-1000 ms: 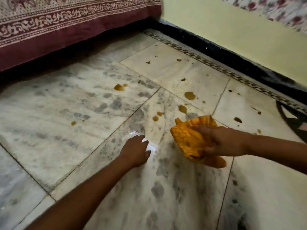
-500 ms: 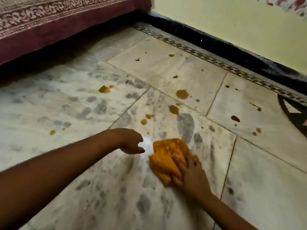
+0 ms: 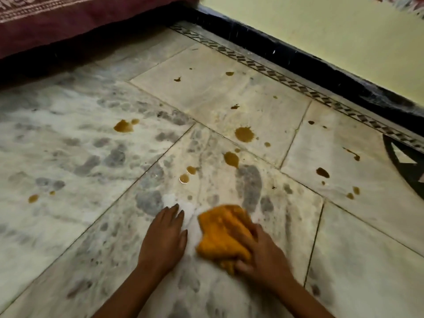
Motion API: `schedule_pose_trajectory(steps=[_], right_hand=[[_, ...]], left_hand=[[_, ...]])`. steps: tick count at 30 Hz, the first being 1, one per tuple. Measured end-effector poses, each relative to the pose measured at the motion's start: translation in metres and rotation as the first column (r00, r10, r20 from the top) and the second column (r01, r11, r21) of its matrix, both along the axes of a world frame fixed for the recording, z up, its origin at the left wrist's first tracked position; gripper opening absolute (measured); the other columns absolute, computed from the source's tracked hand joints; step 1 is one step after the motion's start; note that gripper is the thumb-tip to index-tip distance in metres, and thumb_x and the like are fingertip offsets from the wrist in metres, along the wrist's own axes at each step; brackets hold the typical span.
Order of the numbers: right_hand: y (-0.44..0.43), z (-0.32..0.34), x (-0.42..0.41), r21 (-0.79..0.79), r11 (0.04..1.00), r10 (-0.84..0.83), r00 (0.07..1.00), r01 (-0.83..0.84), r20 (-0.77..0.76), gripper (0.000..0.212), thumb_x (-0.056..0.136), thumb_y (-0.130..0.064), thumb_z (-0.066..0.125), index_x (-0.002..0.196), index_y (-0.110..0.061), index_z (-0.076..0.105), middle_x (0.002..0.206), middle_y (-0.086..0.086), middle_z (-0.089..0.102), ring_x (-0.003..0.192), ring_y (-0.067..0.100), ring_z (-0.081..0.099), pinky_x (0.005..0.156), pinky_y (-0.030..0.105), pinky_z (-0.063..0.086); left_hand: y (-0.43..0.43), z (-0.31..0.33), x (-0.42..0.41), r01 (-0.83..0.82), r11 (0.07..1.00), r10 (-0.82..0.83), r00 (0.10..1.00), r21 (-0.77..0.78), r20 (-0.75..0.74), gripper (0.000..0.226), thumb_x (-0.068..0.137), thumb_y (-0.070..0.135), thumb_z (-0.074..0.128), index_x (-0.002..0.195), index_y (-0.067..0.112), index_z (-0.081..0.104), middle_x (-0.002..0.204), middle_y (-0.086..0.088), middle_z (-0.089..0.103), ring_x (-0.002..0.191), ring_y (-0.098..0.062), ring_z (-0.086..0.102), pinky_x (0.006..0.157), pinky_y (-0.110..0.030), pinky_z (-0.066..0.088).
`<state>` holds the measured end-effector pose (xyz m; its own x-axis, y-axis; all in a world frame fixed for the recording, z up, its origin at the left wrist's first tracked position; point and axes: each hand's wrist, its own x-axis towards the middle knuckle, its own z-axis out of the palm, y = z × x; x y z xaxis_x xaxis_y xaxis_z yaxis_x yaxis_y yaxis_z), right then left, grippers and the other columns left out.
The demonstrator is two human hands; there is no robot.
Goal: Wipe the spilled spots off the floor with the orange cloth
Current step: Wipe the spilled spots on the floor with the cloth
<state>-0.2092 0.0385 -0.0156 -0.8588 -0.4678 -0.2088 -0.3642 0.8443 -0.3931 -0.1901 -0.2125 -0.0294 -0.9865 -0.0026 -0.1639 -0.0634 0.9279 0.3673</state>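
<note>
The orange cloth [image 3: 223, 232] lies bunched on the marble floor [image 3: 80, 157] near the bottom centre. My right hand [image 3: 261, 255] presses down on the cloth's near right side and grips it. Beside the cloth's left edge, my left hand [image 3: 165, 237] rests flat on the floor with fingers apart, holding nothing. Several brown spilled spots dot the tiles beyond the cloth: a large one [image 3: 244, 134], one closer [image 3: 231, 159], two small ones [image 3: 184, 178] just ahead of my hands, another pair at the left [image 3: 124, 126], and more at the right [image 3: 322, 172].
A maroon patterned bedcover [image 3: 68, 21] hangs at the far left with dark shadow beneath. A black skirting [image 3: 298, 63] and a patterned tile border run diagonally along the cream wall. A black inlay shape [image 3: 410, 164] sits at the right edge.
My right hand brought the cloth down from the air onto the floor and now pushes it. My left hand has flattened onto the tile beside it. The view has moved closer.
</note>
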Motion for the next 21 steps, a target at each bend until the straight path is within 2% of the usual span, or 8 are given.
schedule_pose_trajectory(steps=[2,4,7,9,11,15,19,21], right_hand=[[0.048,0.003,0.016,0.03,0.992,-0.12,0.993,0.121,-0.022,0.079,0.058,-0.076,0.04,0.129,-0.071,0.004,0.129,0.001,0.039,0.107,0.02,0.053,0.081,0.029,0.047],[0.085,-0.001,-0.018,0.091,0.916,-0.386,0.921,0.39,-0.058,0.089,0.057,-0.074,0.043,0.14,-0.047,0.026,0.116,0.004,0.045,0.093,0.025,0.058,0.074,0.034,0.05],[0.065,-0.004,-0.105,0.097,0.77,-0.624,0.776,0.631,-0.096,0.073,0.077,-0.058,0.055,0.142,-0.041,0.026,0.137,0.017,0.033,0.11,0.04,0.051,0.088,0.045,0.046],[0.016,0.0,-0.142,0.056,0.795,-0.602,0.797,0.603,-0.045,0.074,0.08,-0.055,0.056,0.144,-0.037,0.024,0.15,0.017,0.016,0.119,0.043,0.045,0.095,0.048,0.041],[-0.026,0.0,-0.144,0.067,0.903,-0.423,0.905,0.425,-0.042,0.085,0.075,-0.063,0.055,0.146,-0.036,0.017,0.155,0.01,0.006,0.121,0.038,0.043,0.094,0.043,0.042],[0.003,-0.004,-0.06,0.043,0.999,-0.02,0.998,0.022,-0.056,0.082,0.061,-0.074,0.035,0.137,-0.058,0.007,0.147,0.005,0.022,0.118,0.024,0.045,0.084,0.033,0.048],[0.086,0.0,-0.071,0.112,0.91,-0.4,0.916,0.4,-0.023,0.099,0.052,-0.077,0.035,0.143,-0.04,0.025,0.121,0.007,0.041,0.096,0.027,0.055,0.077,0.037,0.05],[0.075,-0.001,-0.121,0.109,0.83,-0.54,0.837,0.547,-0.087,0.091,0.061,-0.073,0.041,0.143,-0.038,0.026,0.133,0.016,0.036,0.107,0.038,0.052,0.086,0.043,0.046]], left_hand=[[-0.004,-0.005,0.0,-0.019,1.0,0.019,0.999,-0.003,-0.04,0.052,0.081,0.032,0.036,0.109,0.0,0.065,0.117,-0.019,0.063,0.106,-0.036,0.06,0.088,-0.045,0.049],[-0.002,-0.006,0.0,-0.038,0.999,0.038,0.998,0.001,-0.059,0.052,0.081,0.032,0.036,0.109,0.0,0.065,0.118,-0.019,0.062,0.107,-0.036,0.059,0.089,-0.044,0.049],[0.006,-0.002,-0.001,-0.086,0.996,0.086,0.994,0.01,-0.069,0.052,0.08,0.032,0.037,0.107,-0.001,0.066,0.117,-0.021,0.062,0.104,-0.038,0.06,0.086,-0.046,0.051],[0.011,0.002,-0.005,-0.109,0.994,0.11,0.992,0.013,-0.056,0.052,0.078,0.032,0.037,0.105,-0.001,0.067,0.115,-0.022,0.063,0.101,-0.038,0.062,0.082,-0.047,0.052],[0.013,0.004,-0.007,-0.127,0.992,0.127,0.991,0.013,-0.029,0.053,0.078,0.033,0.037,0.104,-0.001,0.068,0.114,-0.022,0.063,0.1,-0.038,0.063,0.081,-0.048,0.052],[0.011,0.001,-0.01,-0.164,0.986,0.165,0.985,0.044,-0.041,0.052,0.078,0.032,0.037,0.105,0.0,0.068,0.116,-0.021,0.063,0.101,-0.038,0.062,0.08,-0.048,0.052],[0.003,-0.009,-0.005,-0.175,0.983,0.18,0.977,0.052,-0.115,0.051,0.079,0.031,0.036,0.11,0.005,0.067,0.122,-0.016,0.06,0.112,-0.029,0.052,0.087,-0.041,0.049],[0.002,-0.01,-0.002,-0.18,0.982,0.186,0.975,0.062,-0.125,0.051,0.079,0.031,0.035,0.113,0.007,0.066,0.124,-0.014,0.06,0.113,-0.028,0.051,0.091,-0.037,0.047]])
